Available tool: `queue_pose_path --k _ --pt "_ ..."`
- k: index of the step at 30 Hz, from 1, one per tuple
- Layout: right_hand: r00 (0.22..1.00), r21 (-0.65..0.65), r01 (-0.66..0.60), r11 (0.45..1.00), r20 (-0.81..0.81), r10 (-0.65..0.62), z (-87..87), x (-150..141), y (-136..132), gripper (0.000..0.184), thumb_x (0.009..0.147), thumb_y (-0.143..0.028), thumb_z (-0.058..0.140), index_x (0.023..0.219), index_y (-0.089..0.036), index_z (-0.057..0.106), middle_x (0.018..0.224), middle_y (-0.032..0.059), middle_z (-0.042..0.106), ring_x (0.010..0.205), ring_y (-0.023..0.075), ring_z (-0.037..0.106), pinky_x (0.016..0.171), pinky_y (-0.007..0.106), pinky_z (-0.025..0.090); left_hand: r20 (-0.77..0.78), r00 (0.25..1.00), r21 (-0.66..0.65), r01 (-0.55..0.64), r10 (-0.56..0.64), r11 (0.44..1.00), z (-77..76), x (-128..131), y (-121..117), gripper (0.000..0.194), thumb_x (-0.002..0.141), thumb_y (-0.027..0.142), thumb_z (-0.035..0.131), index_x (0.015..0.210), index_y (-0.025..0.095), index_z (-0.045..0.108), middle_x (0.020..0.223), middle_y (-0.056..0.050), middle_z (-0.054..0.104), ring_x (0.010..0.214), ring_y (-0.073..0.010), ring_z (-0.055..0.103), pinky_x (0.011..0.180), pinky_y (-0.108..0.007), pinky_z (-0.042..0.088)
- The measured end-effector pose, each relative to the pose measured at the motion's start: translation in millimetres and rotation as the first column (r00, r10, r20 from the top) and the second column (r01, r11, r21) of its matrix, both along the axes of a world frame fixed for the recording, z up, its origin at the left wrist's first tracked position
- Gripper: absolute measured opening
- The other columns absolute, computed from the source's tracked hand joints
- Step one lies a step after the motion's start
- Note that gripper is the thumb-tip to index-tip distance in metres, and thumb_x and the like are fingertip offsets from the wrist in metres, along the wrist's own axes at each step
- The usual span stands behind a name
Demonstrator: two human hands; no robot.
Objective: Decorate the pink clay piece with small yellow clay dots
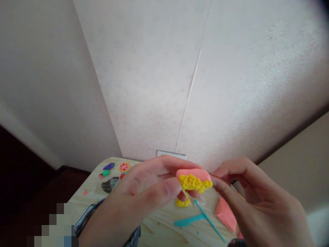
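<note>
Between thumb and fingers, my left hand (154, 181) holds a pink clay piece (194, 173) above the table. Small yellow clay balls (192, 182) are clustered along its near side. My right hand (246, 192) is at the right end of this piece, thumb and forefinger pinched together at the yellow edge. Whether a tiny bit of clay sits inside that pinch is hidden. Below the hands lie a lump of yellow clay (183, 201) in clear wrap, a teal plastic knife (189, 220) and a thin teal stick (210, 221).
A packet of pink clay (225, 214) lies at the right of the wooden table (154, 233). At the left are a purple grape-like clay figure (109, 166), a round citrus-slice figure (124, 167), a green ball (106, 173) and a dark packet (109, 185). A wall (154, 85) stands close behind.
</note>
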State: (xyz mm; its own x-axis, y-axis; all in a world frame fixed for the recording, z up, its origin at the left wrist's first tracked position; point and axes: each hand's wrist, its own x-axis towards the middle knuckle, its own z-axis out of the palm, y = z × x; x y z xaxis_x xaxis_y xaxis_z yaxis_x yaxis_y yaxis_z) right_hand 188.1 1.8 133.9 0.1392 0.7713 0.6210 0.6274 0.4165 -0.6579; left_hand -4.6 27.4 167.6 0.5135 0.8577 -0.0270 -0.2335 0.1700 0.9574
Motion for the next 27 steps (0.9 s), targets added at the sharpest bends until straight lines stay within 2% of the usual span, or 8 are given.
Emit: queue_pose_path --k 3,6,11,15,18,21,23,27 --pt "0.999 0.019 -0.012 1.000 -0.042 0.013 -0.1 -0.8 -1.4 0.005 0.083 -0.027 0.067 0.080 -0.028 0.070 0.071 -0.0032 0.070 0.060 0.0129 0.065 0.050 0.022 0.048 0.029 1.000 0.043 0.010 -0.011 0.999 -2.8 0.0 0.4 0.011 0.085 0.029 0.068 0.093 0.028 0.076 0.090 0.004 0.074 0.079 -0.0098 0.061 0.077 -0.020 0.047" --pt "0.995 0.030 -0.001 1.000 -0.101 0.004 0.8 -1.2 -2.9 0.010 0.084 -0.028 0.065 0.085 -0.032 0.074 0.076 -0.0031 0.073 0.064 0.0134 0.065 0.055 0.021 0.051 0.050 0.999 0.034 0.003 -0.005 0.999 -4.0 0.8 0.4 0.012 0.085 0.028 0.067 0.093 0.028 0.076 0.091 0.004 0.075 0.081 -0.0102 0.062 0.078 -0.021 0.048" --pt "0.967 -0.003 -0.085 0.996 -0.242 0.082 -3.4 1.4 -1.2 0.015 0.086 -0.032 0.062 0.082 -0.028 0.075 0.060 -0.0012 0.065 0.053 0.0119 0.060 0.047 0.019 0.047 0.047 0.999 -0.009 0.010 -0.010 1.000 -2.0 1.7 -0.3 0.013 0.086 0.025 0.066 0.095 0.026 0.075 0.098 0.001 0.076 0.089 -0.0139 0.066 0.082 -0.025 0.049" --pt "0.864 -0.096 -0.258 0.961 -0.468 0.185 -5.8 -0.5 -0.1 0.021 0.088 -0.037 0.059 0.078 -0.024 0.072 0.060 0.0005 0.064 0.050 0.0123 0.057 0.047 0.022 0.049 0.020 1.000 -0.033 -0.019 0.020 0.999 2.3 1.7 -1.6 0.011 0.083 0.026 0.069 0.092 0.027 0.076 0.096 0.003 0.076 0.092 -0.0147 0.067 0.083 -0.025 0.049" --pt "0.787 -0.116 -0.380 0.918 -0.562 0.255 -3.1 -4.0 -2.2 0.028 0.090 -0.040 0.055 0.073 -0.023 0.067 0.057 -0.0004 0.060 0.047 0.0113 0.052 0.043 0.022 0.045 0.013 1.000 -0.034 -0.025 0.026 0.999 3.9 1.7 -2.1 0.010 0.084 0.025 0.068 0.088 0.029 0.076 0.092 0.005 0.077 0.091 -0.0129 0.068 0.082 -0.023 0.050" --pt "0.747 -0.113 -0.410 0.905 -0.611 0.263 -0.2 -5.5 -4.3 0.031 0.090 -0.043 0.055 0.068 -0.022 0.064 0.053 -0.0018 0.053 0.043 0.0099 0.046 0.039 0.021 0.039 -0.016 1.000 -0.033 -0.022 0.021 0.999 3.0 1.5 -1.9 0.011 0.083 0.028 0.068 0.091 0.027 0.075 0.096 0.003 0.077 0.095 -0.0172 0.069 0.085 -0.028 0.050" --pt "0.721 -0.080 -0.417 0.906 -0.636 0.275 0.6 -5.2 -4.3 0.030 0.088 -0.043 0.058 0.068 -0.022 0.062 0.053 -0.0026 0.050 0.044 0.0094 0.045 0.041 0.021 0.040 -0.040 0.999 -0.032 -0.028 0.027 0.999 1.9 1.3 -1.5 0.013 0.081 0.032 0.070 0.092 0.026 0.075 0.098 0.001 0.077 0.097 -0.0198 0.068 0.087 -0.031 0.050" --pt "0.614 -0.021 -0.461 0.887 -0.729 0.302 -0.3 -4.2 -1.7 0.021 0.082 -0.044 0.066 0.073 -0.025 0.064 0.058 -0.0038 0.050 0.047 0.0089 0.041 0.046 0.022 0.040 -0.040 0.999 -0.024 -0.029 0.028 0.999 0.9 1.4 -0.7 0.016 0.081 0.034 0.070 0.094 0.025 0.074 0.101 -0.001 0.077 0.100 -0.0222 0.068 0.091 -0.034 0.050"
